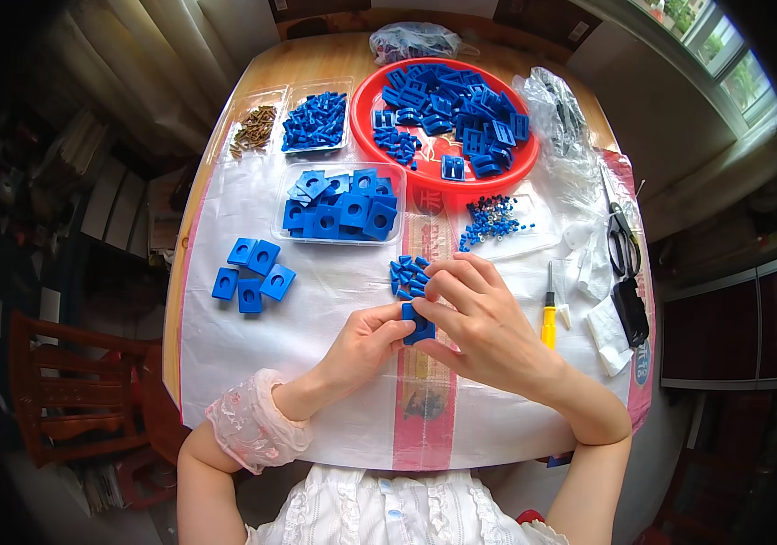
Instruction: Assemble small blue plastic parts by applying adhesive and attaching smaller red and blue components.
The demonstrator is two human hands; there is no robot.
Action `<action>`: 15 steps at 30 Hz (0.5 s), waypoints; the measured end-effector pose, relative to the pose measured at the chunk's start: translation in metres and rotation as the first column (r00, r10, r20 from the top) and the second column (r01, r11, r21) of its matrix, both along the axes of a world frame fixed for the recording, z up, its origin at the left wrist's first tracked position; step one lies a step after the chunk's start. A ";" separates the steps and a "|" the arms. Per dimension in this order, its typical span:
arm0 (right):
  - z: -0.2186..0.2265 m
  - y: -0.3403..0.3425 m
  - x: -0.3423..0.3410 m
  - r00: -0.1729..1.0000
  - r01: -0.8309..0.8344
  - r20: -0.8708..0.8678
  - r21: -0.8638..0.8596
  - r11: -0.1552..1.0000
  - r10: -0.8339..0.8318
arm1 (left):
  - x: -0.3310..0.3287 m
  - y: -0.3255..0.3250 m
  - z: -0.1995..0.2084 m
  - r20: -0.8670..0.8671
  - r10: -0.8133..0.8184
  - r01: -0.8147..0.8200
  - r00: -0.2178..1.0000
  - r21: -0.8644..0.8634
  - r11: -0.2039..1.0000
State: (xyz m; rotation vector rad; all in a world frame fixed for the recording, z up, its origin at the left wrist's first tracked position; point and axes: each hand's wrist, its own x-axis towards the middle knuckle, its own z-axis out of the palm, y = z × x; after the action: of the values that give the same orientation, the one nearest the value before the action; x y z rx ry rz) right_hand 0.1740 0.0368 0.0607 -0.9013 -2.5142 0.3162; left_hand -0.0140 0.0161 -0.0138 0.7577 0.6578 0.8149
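Observation:
My left hand (363,342) pinches a small blue square plastic piece with a hole (418,325) near the middle of the table. Curled around its right side, my right hand (479,313) has its index finger at the top edge and its thumb lower down. Whether a smaller part sits between the right fingers is hidden. Just beyond the fingers is a little pile of blue cone-shaped plastic parts (404,274). Several loose blue square pieces with holes (249,295) lie left of my hands. More like them fill a clear plastic box (288,238) farther back.
A red round tray (370,154) holds blue plastic parts. Clear trays hold brass-coloured screws (256,127) and slim blue parts (316,120). Tiny blue and pale bits (490,222) lie right of centre. A yellow-handled screwdriver (548,322), black scissors (623,245) and plastic bags (557,118) are at the right.

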 end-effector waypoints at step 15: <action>0.001 0.004 0.002 0.999 0.030 -0.023 -0.080 0.996 -0.032 | -0.003 0.002 0.000 0.023 -0.050 0.051 0.998 -0.036 0.998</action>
State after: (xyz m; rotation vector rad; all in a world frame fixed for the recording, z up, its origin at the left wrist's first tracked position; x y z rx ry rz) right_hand 0.1755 0.0405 0.0618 -0.9603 -2.4782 0.4173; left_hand -0.0168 0.0179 -0.0141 0.7281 0.6296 0.7626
